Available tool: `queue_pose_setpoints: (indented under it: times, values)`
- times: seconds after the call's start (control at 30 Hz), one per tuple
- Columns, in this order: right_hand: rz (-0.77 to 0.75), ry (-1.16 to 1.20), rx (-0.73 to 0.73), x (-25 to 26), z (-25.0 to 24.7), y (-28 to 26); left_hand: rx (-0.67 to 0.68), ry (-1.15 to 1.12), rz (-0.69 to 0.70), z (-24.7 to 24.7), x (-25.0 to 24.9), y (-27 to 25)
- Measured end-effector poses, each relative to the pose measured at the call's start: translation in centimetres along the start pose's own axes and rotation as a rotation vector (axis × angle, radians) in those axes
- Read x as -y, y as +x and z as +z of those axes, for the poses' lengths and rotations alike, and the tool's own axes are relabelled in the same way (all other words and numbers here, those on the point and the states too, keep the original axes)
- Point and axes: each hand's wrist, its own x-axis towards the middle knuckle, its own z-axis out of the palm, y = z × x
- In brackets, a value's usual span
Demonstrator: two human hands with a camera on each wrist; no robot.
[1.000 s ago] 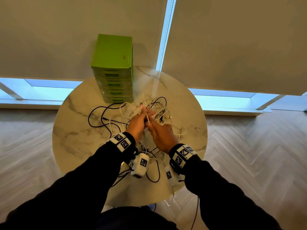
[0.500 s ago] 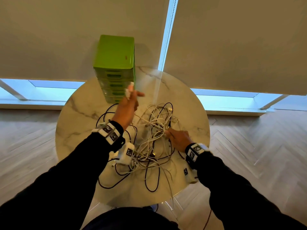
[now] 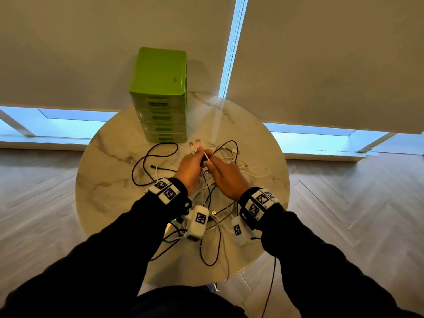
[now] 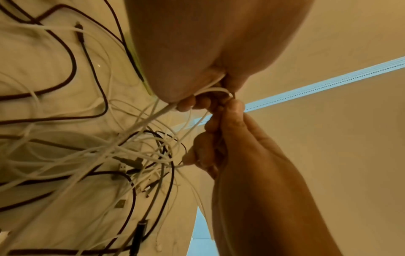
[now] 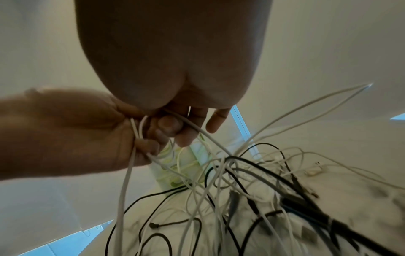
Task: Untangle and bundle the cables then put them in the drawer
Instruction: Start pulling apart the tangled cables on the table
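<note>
**Cables Still in a Big Knot, Drawer Still Closed**

A round marble table (image 3: 103,180) is seen from above. At its far edge stands a green drawer box (image 3: 160,97). All of its drawers look shut, and nothing can be seen put away in it.

A big pile of cables (image 3: 229,161) is spread over the middle of the table, near the drawer box. White ones and dark ones are mixed up together, and loops are thrown out to both sides. No tidy bundle can be seen anywhere. So the job is judged to be only at its start: the pulling apart is under way, and the bundling and the putting away are still left to do.

Above the pile, the two hands are held close together, fingertips almost touching. A white cable (image 4: 210,90) is pinched by the curled fingers of the left hand (image 3: 191,167). White strands are also gripped by the bent fingers of the right hand (image 3: 226,177). The strands hang down from both hands into the knot below.
</note>
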Motion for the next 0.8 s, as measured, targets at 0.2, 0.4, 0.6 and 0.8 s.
queue_pose_setpoints:
  times: [0.2,0.4,0.6,0.8]
  values:
    - [0.091,0.209,-0.03,-1.9,1.7,-2.7,-0.007,-0.47,0.034,-0.4,-1.2,1.2]
    - [0.13,0.196,0.096,-4.3,2.4,-4.5,-0.011,-0.581,0.174,-3.0,-4.0,2.2]
    - [0.212,-0.106,0.213,-8.0,1.1,-1.9,-0.021,-0.132,0.41,-5.1,-7.3,1.1]
    - [0.129,-0.082,-0.014,-3.5,-2.4,4.4,0.142,0.408,0.38,-3.9,-2.4,0.8]
